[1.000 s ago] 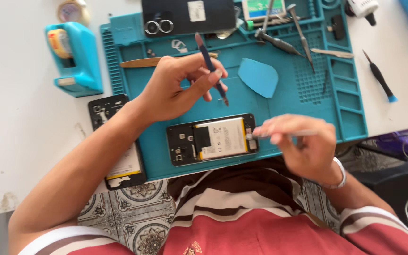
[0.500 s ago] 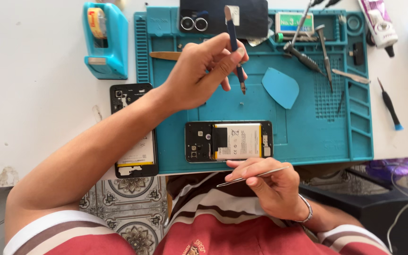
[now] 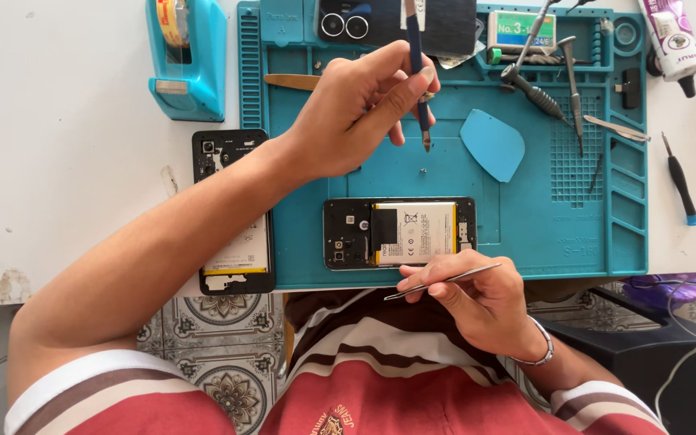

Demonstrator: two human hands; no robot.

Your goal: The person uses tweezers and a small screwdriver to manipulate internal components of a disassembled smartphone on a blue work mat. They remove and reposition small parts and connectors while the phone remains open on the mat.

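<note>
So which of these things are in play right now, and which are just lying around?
In hand: left hand holds a screwdriver; right hand holds tweezers; opened phone on the mat.

Lying about: tape dispenser, blue pick, second phone, glue tube.

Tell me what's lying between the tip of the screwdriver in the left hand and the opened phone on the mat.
In the head view, only a tiny screw sits on bare blue mat between the screwdriver and the opened phone.
</note>
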